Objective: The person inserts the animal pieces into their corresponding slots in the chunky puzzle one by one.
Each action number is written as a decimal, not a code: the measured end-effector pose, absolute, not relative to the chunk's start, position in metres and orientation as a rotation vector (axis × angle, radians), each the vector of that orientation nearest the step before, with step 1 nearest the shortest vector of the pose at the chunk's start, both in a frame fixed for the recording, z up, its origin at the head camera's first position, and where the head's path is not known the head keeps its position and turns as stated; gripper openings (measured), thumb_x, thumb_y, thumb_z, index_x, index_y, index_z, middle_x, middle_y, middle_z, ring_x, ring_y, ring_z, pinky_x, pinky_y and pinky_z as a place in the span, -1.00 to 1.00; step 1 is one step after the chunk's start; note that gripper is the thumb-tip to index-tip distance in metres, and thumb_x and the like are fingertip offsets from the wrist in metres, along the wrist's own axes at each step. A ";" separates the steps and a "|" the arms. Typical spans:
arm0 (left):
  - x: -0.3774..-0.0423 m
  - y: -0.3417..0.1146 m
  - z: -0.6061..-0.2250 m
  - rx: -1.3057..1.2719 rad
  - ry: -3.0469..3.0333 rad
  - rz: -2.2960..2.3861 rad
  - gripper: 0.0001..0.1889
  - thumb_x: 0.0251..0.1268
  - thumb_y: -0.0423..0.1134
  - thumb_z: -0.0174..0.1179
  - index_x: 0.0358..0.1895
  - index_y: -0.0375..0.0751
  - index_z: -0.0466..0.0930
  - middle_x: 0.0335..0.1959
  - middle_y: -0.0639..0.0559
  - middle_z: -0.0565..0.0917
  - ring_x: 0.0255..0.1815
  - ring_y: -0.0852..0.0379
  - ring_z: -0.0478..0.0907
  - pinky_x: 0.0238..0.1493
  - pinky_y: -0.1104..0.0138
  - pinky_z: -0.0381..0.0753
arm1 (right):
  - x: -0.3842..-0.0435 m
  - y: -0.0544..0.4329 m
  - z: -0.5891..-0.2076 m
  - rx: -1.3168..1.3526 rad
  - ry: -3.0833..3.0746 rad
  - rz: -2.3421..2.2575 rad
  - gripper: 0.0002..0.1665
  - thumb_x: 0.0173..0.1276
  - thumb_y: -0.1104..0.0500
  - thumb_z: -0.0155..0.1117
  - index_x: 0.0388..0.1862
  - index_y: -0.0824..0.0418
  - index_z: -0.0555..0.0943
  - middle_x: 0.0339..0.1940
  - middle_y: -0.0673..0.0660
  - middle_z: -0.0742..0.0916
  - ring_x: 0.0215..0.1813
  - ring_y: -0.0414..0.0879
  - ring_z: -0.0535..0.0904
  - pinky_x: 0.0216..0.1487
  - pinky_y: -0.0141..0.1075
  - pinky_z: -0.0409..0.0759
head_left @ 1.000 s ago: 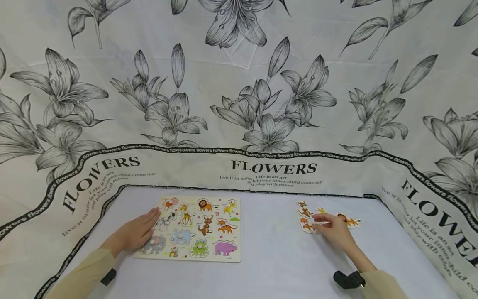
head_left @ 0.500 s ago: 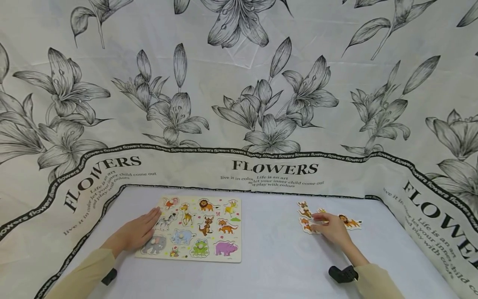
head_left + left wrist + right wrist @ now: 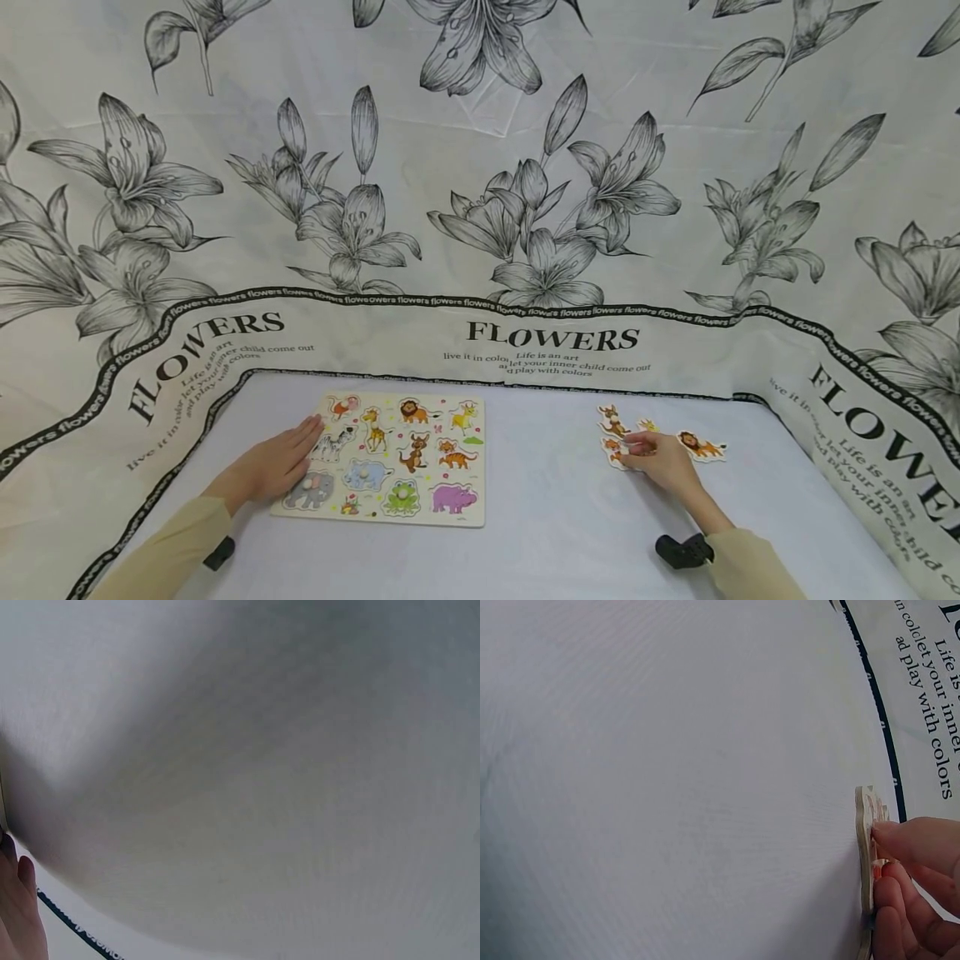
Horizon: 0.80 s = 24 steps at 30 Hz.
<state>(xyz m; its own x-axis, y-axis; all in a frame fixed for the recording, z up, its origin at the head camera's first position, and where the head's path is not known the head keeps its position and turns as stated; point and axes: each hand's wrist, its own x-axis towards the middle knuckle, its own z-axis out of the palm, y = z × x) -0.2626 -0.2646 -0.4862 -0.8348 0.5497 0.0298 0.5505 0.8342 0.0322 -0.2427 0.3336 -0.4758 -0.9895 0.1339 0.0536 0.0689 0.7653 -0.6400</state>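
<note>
My left hand [image 3: 277, 462] lies with straight fingers along the left edge of a wooden animal puzzle board [image 3: 480, 467]. Only some of its fingers [image 3: 21, 900] show at the corner of the left wrist view. On the right, my right hand [image 3: 671, 467] pinches the tiger puzzle piece [image 3: 611, 452], which lies flat and is partly covered by the fingers. In the right wrist view the thumb and fingers meet over a wooden piece [image 3: 864, 855]. Around it lie a kangaroo piece [image 3: 611, 420], a lion piece [image 3: 705, 447] and a mostly hidden yellow piece [image 3: 647, 426].
On the board, the elephant [image 3: 309, 492], blue rhino-like animal [image 3: 366, 475] and frog [image 3: 401, 497] bear knobs. White cloth [image 3: 540, 483] covers the table between board and loose pieces. A flower-printed curtain [image 3: 375, 333] stands behind. Black wrist devices [image 3: 682, 552] sit by the sleeves.
My right hand has turned slightly, its thumb and forefinger drawing closer together at the tiger piece. More of the lion and yellow pieces shows. The left hand stays put.
</note>
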 end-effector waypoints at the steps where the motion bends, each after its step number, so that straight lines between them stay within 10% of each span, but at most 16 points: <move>1: -0.263 -0.265 -0.487 -0.893 -2.988 -0.058 -0.43 0.46 -0.16 -0.10 0.40 -0.47 0.20 0.46 -0.32 0.22 0.46 -0.25 0.20 0.41 0.01 0.33 | -0.243 0.333 -0.477 -0.169 -2.862 1.028 -0.59 0.09 0.23 0.46 -0.09 0.42 0.65 -0.40 0.15 0.74 -0.42 -0.21 0.53 -0.45 -0.40 0.45; 24: -0.265 -0.269 -0.488 -0.926 -2.975 -0.077 -0.41 0.47 -0.10 -0.09 0.40 -0.44 0.21 0.46 -0.31 0.23 0.46 -0.25 0.20 0.42 0.01 0.31 | -0.246 0.335 -0.478 -0.146 -2.926 0.956 -0.67 0.18 0.20 0.39 -0.13 0.39 0.69 -0.29 0.23 0.76 -0.36 -0.14 0.52 -0.42 -0.36 0.45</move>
